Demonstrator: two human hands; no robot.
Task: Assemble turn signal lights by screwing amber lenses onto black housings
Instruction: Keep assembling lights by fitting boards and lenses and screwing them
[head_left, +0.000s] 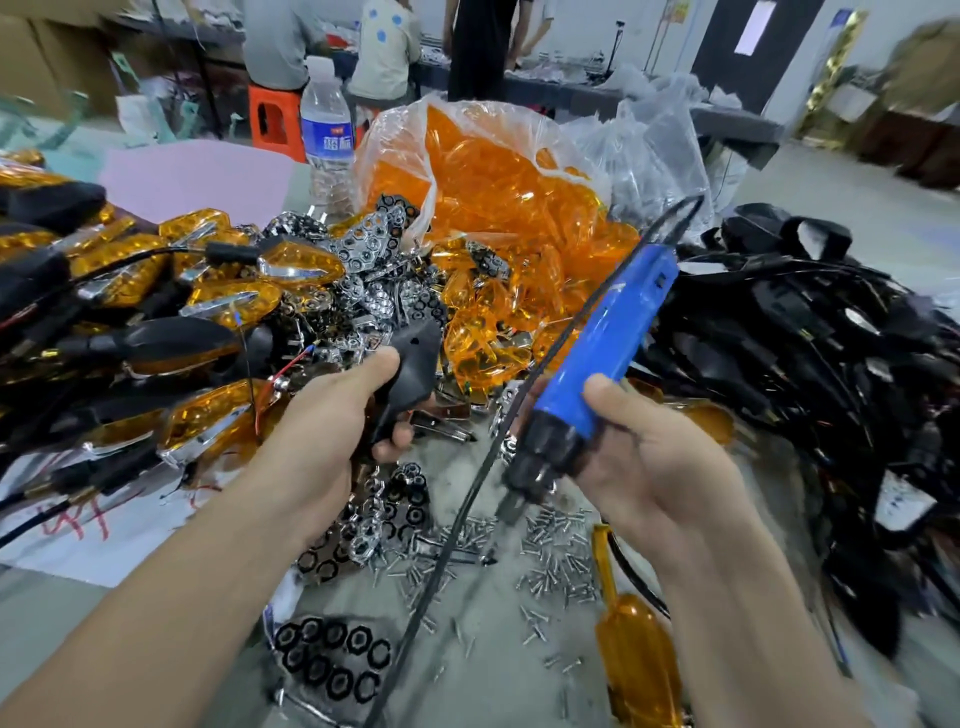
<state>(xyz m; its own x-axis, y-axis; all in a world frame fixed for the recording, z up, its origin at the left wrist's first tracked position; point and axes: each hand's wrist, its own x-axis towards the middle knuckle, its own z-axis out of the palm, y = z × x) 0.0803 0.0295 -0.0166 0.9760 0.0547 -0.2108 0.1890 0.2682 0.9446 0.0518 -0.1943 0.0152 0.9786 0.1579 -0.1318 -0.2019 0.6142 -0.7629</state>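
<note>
Matt black housing (413, 358) — glossy amber lenses (498, 208).

On the desk (509, 696), finished turn signals (156, 291) are heaped at the left and wired housings (810, 353) at the right. Between them, at the back, stands a bag of lenses (498, 171), with a water bottle (327, 135) just to its left. Reflector plates (363, 291) spill before the bag; loose screws (556, 551) lie nearer still, a hand screwdriver (636, 660) to their right.

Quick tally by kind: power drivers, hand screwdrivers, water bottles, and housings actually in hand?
1 blue power driver, in right hand
1 amber-handled screwdriver
1 water bottle
1 black housing, in left hand
Total: 4
</note>
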